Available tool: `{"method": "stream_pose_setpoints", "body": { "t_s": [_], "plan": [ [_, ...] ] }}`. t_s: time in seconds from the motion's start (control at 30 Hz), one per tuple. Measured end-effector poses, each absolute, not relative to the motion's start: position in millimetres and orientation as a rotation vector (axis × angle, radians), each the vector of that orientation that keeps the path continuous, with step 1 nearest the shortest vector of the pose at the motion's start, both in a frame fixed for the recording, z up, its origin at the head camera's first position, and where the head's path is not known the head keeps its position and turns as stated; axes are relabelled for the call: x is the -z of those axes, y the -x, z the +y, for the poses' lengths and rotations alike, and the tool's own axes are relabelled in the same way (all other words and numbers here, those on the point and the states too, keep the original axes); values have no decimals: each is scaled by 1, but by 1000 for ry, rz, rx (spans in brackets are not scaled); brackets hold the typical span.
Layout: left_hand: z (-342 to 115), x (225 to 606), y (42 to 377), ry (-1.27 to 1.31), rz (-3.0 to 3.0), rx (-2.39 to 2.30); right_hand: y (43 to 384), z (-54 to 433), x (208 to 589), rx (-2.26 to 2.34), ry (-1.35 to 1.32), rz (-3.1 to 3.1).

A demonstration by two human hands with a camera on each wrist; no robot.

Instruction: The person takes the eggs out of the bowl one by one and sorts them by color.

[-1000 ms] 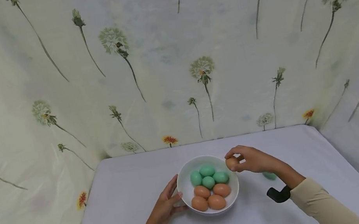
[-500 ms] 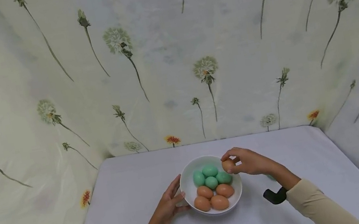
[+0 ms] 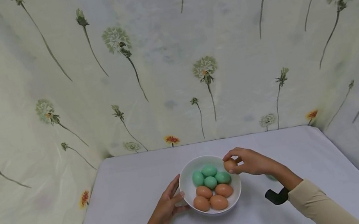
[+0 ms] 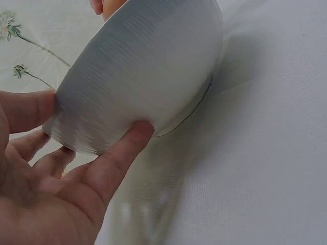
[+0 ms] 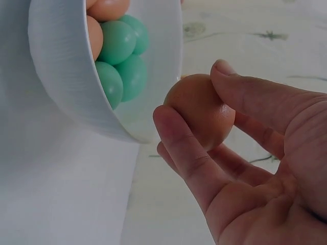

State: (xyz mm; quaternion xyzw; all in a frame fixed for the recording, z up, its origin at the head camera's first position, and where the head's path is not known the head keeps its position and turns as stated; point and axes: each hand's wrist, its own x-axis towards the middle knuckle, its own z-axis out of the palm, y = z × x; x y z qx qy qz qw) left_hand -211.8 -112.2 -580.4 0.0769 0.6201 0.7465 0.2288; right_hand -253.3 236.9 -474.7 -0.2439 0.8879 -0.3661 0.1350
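Note:
A white bowl (image 3: 185,182) holds several green eggs (image 3: 210,182) toward its far side and several brown eggs (image 3: 218,202) toward the near side. The left hand (image 3: 167,206) grips the bowl from the left; in the left wrist view its fingers (image 4: 120,158) press against the outer wall. Over the bowl's upper right rim, the right hand (image 3: 250,161) pinches another brown egg (image 5: 196,109) between thumb and fingertips. The right wrist view shows this egg just outside the rim line, apart from the green ones. The bowl's base is partly seen in the left wrist view.
Another green egg (image 3: 271,177) lies on the white-covered table (image 3: 133,175), mostly hidden behind the right forearm. A curtain with dandelion print (image 3: 162,51) stands behind the table and along both sides. Dark straps (image 3: 277,196) sit at the wrists.
The right hand with its brown egg moved slightly left over the bowl's rim, then drifted a little back right. The left hand keeps its hold on the bowl. The whole view shifted slightly.

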Motion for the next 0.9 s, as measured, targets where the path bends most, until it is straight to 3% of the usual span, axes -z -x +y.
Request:
{"method": "stream_pose_setpoints", "body": {
  "t_s": [0.9],
  "plan": [
    [-115, 582, 213, -199, 1723, -2047, 247, 246, 481, 1076, 692, 2559]
  ]
}}
